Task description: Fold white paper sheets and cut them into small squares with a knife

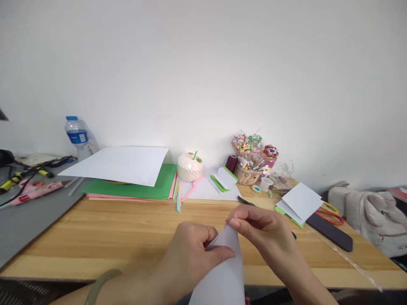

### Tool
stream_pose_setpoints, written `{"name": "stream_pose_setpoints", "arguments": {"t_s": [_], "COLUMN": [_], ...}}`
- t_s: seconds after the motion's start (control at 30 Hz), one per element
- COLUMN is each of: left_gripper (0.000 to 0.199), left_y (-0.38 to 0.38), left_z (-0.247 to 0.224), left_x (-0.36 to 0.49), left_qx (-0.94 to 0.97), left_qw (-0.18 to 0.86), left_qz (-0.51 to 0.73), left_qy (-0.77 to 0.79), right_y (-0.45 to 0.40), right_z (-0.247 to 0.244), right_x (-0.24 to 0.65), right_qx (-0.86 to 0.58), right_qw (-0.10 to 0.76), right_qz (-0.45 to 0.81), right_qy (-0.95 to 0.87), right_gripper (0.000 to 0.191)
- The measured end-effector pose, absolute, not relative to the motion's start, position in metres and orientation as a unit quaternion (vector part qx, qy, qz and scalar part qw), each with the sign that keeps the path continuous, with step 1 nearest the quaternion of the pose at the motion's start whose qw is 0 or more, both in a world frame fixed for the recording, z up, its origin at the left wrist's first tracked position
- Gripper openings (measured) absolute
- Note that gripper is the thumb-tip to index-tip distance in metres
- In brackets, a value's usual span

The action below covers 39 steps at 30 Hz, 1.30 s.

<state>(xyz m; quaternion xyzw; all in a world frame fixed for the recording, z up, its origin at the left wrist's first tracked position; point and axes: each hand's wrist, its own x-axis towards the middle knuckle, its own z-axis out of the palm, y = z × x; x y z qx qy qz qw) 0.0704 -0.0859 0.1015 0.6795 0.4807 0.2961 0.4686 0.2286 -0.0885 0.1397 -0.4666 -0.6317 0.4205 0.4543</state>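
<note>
A sheet of white paper [224, 275], folded near its top, hangs at the front edge of the wooden table. My left hand [197, 254] is closed on its left side, the thumb lying across the front and the fingers behind. At the paper's top corner, my right hand [262, 231] pinches the tip between thumb and fingers. The paper's lower end runs out of view. Just behind my right hand lies a dark tool [244, 201], mostly covered by the hand.
White sheets [124, 163] lie on green paper [165, 182] at the left. Folded cards [300, 201] and a dark phone [330, 232] are at the right. Behind stand a white woven ball [190, 167], a flower basket [249, 174] and a bottle [78, 135]. A pink glue gun [38, 190] lies far left.
</note>
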Motion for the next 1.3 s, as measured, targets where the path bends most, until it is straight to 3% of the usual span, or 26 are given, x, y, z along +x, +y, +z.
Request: {"name": "stream_pose_setpoints", "arguments": {"t_s": [0.3,0.4,0.53,0.8,1.1,1.3], "left_gripper": [0.043,0.039,0.035,0.039,0.045,0.022], "left_y": [-0.085,-0.082,-0.083,-0.086,-0.085,-0.05], "left_z": [0.104,0.102,0.103,0.106,0.106,0.084], "left_x": [0.072,0.071,0.07,0.068,0.067,0.047], "left_qx": [0.673,0.65,0.645,0.641,0.671,0.703], "left_qw": [0.5,0.532,0.539,0.548,0.527,0.525], "left_qz": [0.289,0.284,0.279,0.276,0.266,0.192], "left_qy": [0.462,0.463,0.465,0.461,0.448,0.44], "right_y": [-0.082,-0.084,-0.089,-0.09,-0.079,-0.033], "right_z": [0.13,0.131,0.135,0.134,0.126,0.104], "right_x": [0.234,0.234,0.231,0.23,0.238,0.277], "right_qx": [-0.42,-0.436,-0.468,-0.48,-0.513,-0.566], "right_qw": [0.571,0.531,0.493,0.512,0.56,0.605], "right_qz": [0.401,0.388,0.377,0.395,0.349,0.305], "right_qy": [-0.58,-0.615,-0.629,-0.593,-0.549,-0.469], "right_gripper": [0.025,0.028,0.017,0.012,0.021,0.027]}}
